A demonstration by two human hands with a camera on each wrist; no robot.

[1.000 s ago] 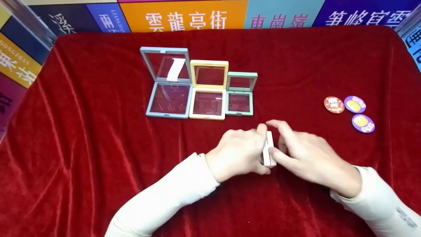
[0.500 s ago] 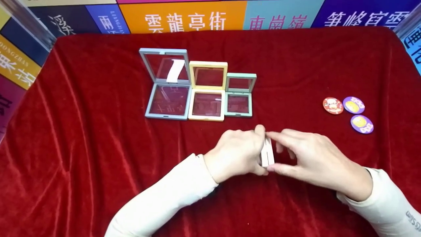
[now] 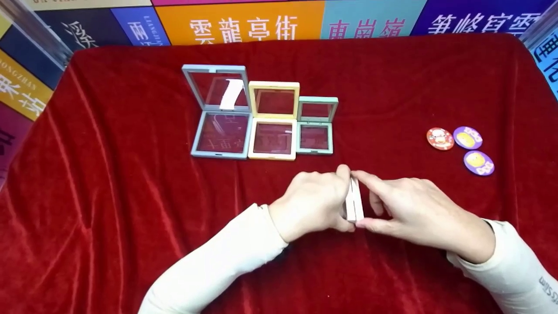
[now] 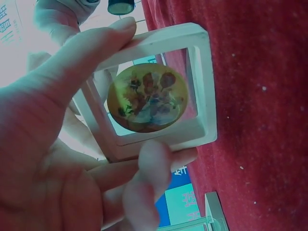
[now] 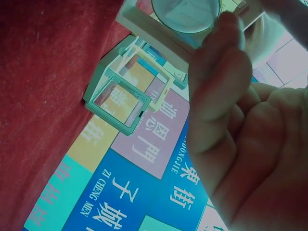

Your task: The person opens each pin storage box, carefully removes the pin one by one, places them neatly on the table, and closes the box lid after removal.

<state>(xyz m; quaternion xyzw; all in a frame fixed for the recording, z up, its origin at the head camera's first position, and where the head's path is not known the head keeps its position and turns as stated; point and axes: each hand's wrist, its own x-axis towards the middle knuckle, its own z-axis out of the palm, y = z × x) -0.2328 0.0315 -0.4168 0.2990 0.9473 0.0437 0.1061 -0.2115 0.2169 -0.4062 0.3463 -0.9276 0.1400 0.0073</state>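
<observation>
I have a small white square frame (image 3: pixel 354 201) in my two hands, up on its edge in front of me. Inside it is a round badge (image 4: pixel 147 98) with a yellow picture, seen through the clear film. My left hand (image 3: pixel 310 201) is clamped on the frame, thumb along one side and fingers on the other. My right hand (image 3: pixel 412 213) has its thumb at the near end and a finger at the far end, pinching it too.

A thin dark line runs between the frame's two halves. I can't tell if they are clicked tight. If they aren't, letting go too soon could make them pop apart, and the badge might slide or drop out. Squeezing just one end could leave the other end gaping. A finger pushing on the film might bump the badge off its middle spot.

Farther off on the red cloth (image 3: pixel 130 183), a blue frame (image 3: pixel 226 111), a yellow frame (image 3: pixel 273 117) and a green frame (image 3: pixel 314 122) stand open side by side. Over to the right lie a red badge (image 3: pixel 440 138) and two purple badges (image 3: pixel 479 163).
</observation>
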